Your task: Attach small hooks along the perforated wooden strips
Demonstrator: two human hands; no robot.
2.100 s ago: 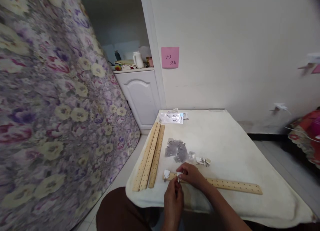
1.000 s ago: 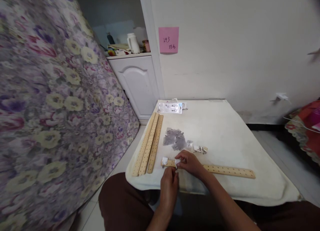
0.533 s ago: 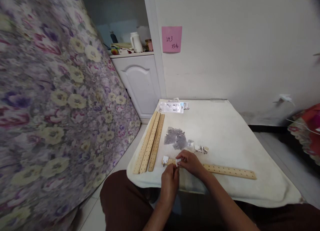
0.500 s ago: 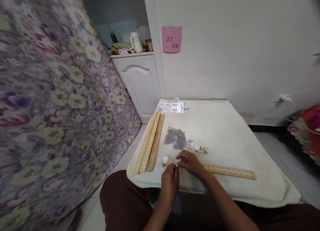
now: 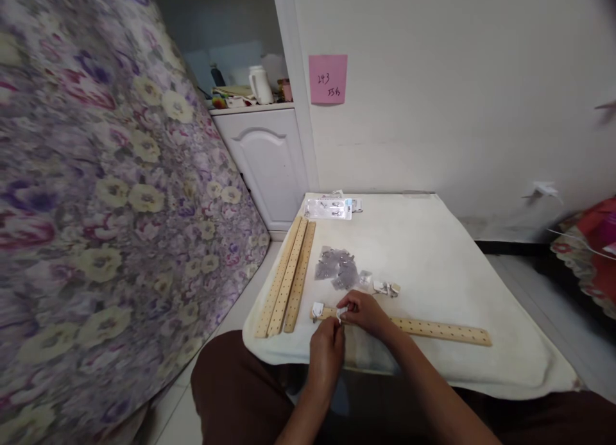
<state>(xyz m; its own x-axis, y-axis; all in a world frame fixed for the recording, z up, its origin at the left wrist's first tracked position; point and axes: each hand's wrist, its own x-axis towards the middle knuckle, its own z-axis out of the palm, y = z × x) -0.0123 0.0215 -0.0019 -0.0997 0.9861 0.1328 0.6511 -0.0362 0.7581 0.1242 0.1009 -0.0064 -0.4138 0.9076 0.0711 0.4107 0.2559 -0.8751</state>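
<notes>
A wooden strip with rows of holes lies crosswise near the table's front edge. Over its left part, my right hand pinches a small white card with a tiny metal piece hanging below it. My left hand meets it from below, its fingertips closed at that metal piece, partly hidden. Another white card with a dangling metal piece sits at the strip's left end. Just beyond my right hand lie several loose cards with metal pieces.
Several small clear bags are heaped mid-table, with one more bag beside them. Three holed wooden strips lie along the left side. Clear blister packs rest at the back edge. A floral curtain hangs on the left.
Both hands stay together over the strip, with only slight finger movement at the white card. The whole view has shifted very slightly.
</notes>
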